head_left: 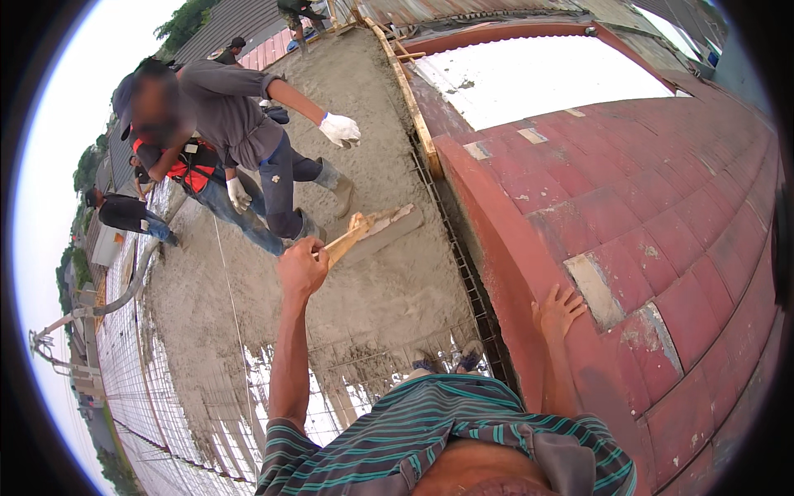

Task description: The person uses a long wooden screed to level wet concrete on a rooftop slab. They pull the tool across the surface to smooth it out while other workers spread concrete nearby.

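My left hand is stretched out in front of me and closed around the handle of a wooden float, whose flat board lies on the wet grey concrete. Over on the other side, my right hand rests with its fingers spread on the curved edge of the red tiled roof and holds nothing. My striped shirt fills the bottom of the picture.
A person in a grey shirt and white gloves stands on the concrete just beyond the float, with other workers behind. Bare steel mesh lies uncovered at lower left. A wooden form board borders the slab beside the roof.
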`<state>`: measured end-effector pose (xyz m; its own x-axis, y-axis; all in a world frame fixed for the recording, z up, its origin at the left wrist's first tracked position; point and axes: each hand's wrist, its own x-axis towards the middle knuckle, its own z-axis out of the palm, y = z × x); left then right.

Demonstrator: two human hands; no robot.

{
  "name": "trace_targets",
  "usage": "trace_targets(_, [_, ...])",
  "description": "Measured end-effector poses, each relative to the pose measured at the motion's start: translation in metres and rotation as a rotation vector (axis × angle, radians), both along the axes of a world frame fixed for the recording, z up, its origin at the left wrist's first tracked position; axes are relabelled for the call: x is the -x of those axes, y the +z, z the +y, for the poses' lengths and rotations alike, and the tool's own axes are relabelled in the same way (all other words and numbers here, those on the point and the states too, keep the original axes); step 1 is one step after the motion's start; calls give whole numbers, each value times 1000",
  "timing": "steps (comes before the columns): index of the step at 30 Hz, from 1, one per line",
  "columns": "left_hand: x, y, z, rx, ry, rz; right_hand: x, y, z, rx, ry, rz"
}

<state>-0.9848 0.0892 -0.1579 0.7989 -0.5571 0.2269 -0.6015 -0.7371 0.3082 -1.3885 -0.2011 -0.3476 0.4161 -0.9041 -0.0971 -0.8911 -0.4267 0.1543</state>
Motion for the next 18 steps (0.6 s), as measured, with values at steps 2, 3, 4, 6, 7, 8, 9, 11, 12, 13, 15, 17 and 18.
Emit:
trace_targets(2, [-3, 1, 1, -25, 18, 11, 0, -3, 1, 18, 5, 8])
trace_targets(3, [-5, 2, 0, -37, 23, 19, 0, -5, 1, 27, 7, 14])
trace_targets(4, [-6, 2, 0, -20, 29, 18, 0, -7, 1, 36, 10, 20])
trace_targets(6, [-7, 3, -1, 12, 39, 18, 1, -11, 1, 48, 20, 31])
trace_targets(7, [-7, 4, -2, 49, 43, 21, 1, -13, 1, 76, 26, 41])
trace_targets(8, [-7, 4, -4, 84, 47, 25, 1, -15, 0, 64, 28, 37])
trace_targets(9, [-6, 4, -5, 117, 52, 30, 2, -16, 0, 70, 33, 39])
trace_targets(11, [-5, 4, -7, 142, 52, 38, 3, -18, 0, 76, 39, 43])
trace_targets(12, [-6, 4, -8, 164, 37, 47, 3, -18, 0, 72, 39, 46])
trace_targets(13, [-6, 5, -8, 156, 56, 43, 3, -18, 0, 62, 38, 58])
trace_targets(15, [-7, 5, -8, 175, 61, 46, 3, -18, 0, 55, 37, 51])
trace_targets(17, [-10, 6, -8, 155, 62, 50, 3, -17, 0, 44, 31, 59])
trace_targets(18, [-11, 6, -8, 152, 61, 52, 3, -17, 0, 40, 28, 65])
